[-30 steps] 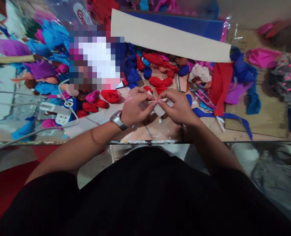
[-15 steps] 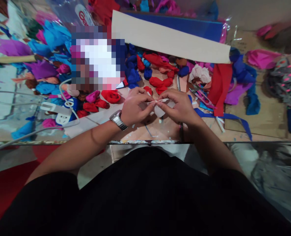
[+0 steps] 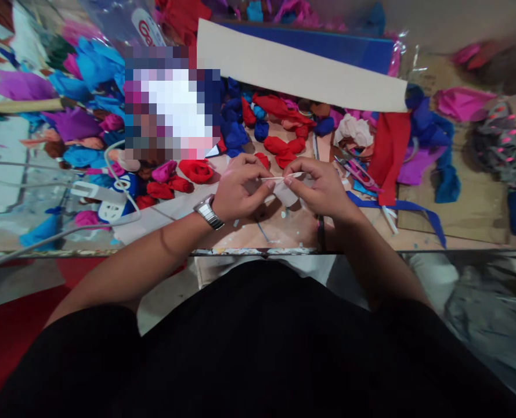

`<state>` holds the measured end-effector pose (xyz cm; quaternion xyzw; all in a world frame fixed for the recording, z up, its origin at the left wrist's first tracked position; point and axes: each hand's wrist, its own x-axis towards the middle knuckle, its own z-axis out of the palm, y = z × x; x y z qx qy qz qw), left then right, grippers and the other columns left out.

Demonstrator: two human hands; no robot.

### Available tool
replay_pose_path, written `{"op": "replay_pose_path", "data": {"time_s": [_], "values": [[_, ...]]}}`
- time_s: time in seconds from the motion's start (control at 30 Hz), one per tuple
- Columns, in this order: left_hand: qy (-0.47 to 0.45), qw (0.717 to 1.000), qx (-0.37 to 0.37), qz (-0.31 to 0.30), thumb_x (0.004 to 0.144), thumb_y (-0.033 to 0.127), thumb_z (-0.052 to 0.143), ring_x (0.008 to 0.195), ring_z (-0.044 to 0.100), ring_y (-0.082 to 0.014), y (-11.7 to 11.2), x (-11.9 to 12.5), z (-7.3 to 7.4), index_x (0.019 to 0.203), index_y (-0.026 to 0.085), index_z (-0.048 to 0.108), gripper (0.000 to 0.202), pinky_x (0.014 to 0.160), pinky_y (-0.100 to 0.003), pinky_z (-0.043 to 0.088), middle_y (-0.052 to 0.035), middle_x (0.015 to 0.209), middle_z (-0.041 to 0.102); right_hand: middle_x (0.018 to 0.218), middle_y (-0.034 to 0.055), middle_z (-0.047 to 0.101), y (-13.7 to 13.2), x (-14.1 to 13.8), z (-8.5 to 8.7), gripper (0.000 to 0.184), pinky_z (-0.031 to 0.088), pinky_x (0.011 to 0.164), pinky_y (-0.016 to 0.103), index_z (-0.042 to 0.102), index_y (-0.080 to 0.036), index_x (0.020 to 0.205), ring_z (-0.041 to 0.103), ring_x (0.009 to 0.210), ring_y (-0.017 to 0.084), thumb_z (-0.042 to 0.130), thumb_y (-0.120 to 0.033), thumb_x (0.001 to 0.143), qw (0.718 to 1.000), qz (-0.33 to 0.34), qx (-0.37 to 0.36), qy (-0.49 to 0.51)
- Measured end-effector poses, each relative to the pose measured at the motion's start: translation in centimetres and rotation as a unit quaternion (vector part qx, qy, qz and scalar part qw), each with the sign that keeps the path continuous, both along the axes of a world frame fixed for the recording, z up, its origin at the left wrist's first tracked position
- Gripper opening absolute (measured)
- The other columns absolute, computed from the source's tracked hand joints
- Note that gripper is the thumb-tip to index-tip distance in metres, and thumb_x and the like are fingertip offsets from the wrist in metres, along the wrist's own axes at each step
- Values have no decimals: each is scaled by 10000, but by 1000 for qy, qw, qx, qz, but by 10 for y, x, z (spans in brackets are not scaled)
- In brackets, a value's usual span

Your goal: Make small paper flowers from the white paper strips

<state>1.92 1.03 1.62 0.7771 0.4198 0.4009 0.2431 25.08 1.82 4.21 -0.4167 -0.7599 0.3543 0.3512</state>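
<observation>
Both hands meet near the table's front edge over a thin white piece of paper-like material [image 3: 287, 194]. My left hand [image 3: 242, 188], below a metal wristwatch [image 3: 209, 211], pinches its left end between thumb and forefinger. With thumb and fingers closed, my right hand [image 3: 321, 188] grips the right part. The upper edge between the fingertips looks rolled or folded narrow, and a loose part hangs below. Fingers hide some of it. Just beyond the hands lie red crepe rolls [image 3: 284, 150].
Pink-handled scissors [image 3: 364, 175] lie right of the hands beside a red strip [image 3: 388, 157] and a blue strip [image 3: 403, 204]. A long cream strip [image 3: 301, 67] crosses the back. Left are a power strip [image 3: 114, 204], its cable, and several coloured crepe bundles [image 3: 72, 123].
The right hand has shifted slightly right, away from the left. A longer stretch of the white piece's upper edge shows between the fingertips. The left hand stays nearly still.
</observation>
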Motion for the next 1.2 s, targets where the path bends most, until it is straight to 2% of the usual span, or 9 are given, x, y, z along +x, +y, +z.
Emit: {"op": "replay_pose_path", "data": {"time_s": [0.13,0.3,0.43,0.6,0.8,1.0,1.2], "values": [[-13,1000,9,4,985,523,629,1034,643,-249,1,0,0,920,220,776,344,936,-445,535,-77,950,755,823,21,717,0,2,3,356,438,648,304,715,-202,888,611,702,164,687,-552,948,1000,-6,25,-11],[11,1000,-3,2,989,543,623,1028,643,-253,0,1,-2,916,218,791,374,936,-447,521,-77,928,765,972,54,786,0,4,9,344,520,764,343,753,-225,1003,697,841,212,706,-560,940,997,16,68,-17],[17,1000,-9,-16,1002,548,610,995,650,-240,0,2,-2,943,221,802,384,915,-432,525,-78,943,762,957,51,802,1,4,4,275,536,843,374,782,-243,1006,722,903,229,737,-508,946,994,42,97,-33],[6,999,-9,-35,977,526,654,1019,662,-240,-1,2,-1,924,213,790,345,916,-415,537,-78,964,759,907,39,809,3,3,-6,234,543,788,342,797,-244,960,734,855,204,722,-465,975,993,27,112,-27],[7,999,-30,-38,988,512,615,1056,659,-244,1,0,-2,911,217,758,336,948,-413,540,-76,985,768,929,32,825,0,1,-4,214,562,782,307,812,-247,992,743,821,179,732,-445,975,991,4,130,-21],[0,999,-41,-27,992,501,595,1050,663,-248,2,0,-2,959,221,758,325,933,-424,545,-85,1003,758,920,22,824,0,-1,-5,160,578,804,323,813,-267,977,752,841,182,729,-404,979,988,21,156,-14],[-18,999,-39,-34,978,406,621,1053,672,-242,2,-2,-6,977,209,756,238,942,-414,542,-84,1015,749,939,18,821,0,-1,-9,126,586,826,332,807,-278,999,760,880,184,719,-367,987,985,37,170,4]]}}
